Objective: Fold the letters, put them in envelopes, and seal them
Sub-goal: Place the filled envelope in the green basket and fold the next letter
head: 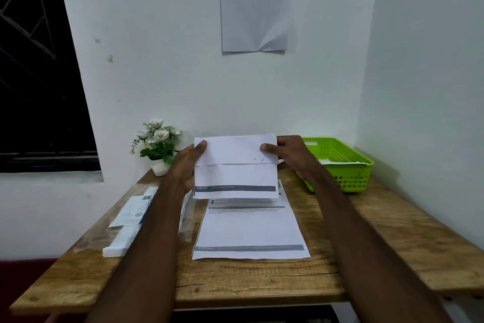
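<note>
both my left hand (187, 165) and right hand (288, 156) pinch the folded letter (235, 168) above the stack (248, 228); uneven thumbs could skew the crease.

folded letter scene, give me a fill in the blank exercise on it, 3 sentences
1. The folded letter is held above the table by ____ hands.
2. The basket at the table's right rear is coloured ____.
3. The flat stack of letters lies on the table directly ____ the folded letter.

Missing words: both; green; below
</note>
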